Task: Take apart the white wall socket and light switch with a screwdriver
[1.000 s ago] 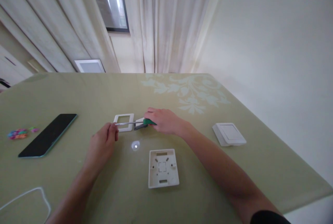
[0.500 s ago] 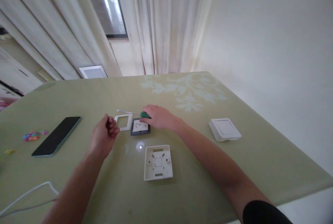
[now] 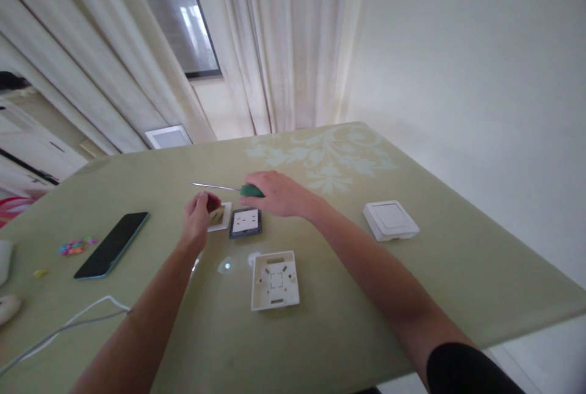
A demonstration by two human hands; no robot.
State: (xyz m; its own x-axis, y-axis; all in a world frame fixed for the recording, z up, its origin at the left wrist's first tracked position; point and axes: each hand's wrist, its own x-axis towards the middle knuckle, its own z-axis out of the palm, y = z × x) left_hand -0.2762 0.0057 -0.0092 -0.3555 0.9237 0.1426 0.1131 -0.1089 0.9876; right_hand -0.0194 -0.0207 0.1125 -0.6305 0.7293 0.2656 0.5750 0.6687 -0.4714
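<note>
While a black sleeve (image 3: 467, 369) covers the right arm at the near side of the table (image 3: 343, 296), two thin cables (image 3: 86, 322) run at the left as far as the left forearm. In the near middle there is a white square box (image 3: 275, 281), which lies with its open side up and shows slots and small holes in its bottom. To its left, well apart, a dark phone (image 3: 112, 246) lies slanted, and just past it are some coloured beads (image 3: 77, 246).

Behind the box lies the socket (image 3: 246, 223), a white face with a dark grey border. The white frame (image 3: 227, 216) is just beside it, on the left. The left hand (image 3: 200, 214) is at this frame and hides a part of it; its fingers are curled, but I cannot tell whether they pinch something. The right hand (image 3: 272, 191), a little behind the socket, is closed around the green handle of a screwdriver (image 3: 251, 191), whose metal shaft points to the left. Far to the right, a white switch (image 3: 391, 220) lies with its face up.

Beyond the table hang pale curtains (image 3: 293, 46), with a dark-edged window (image 3: 176, 16) between them.
</note>
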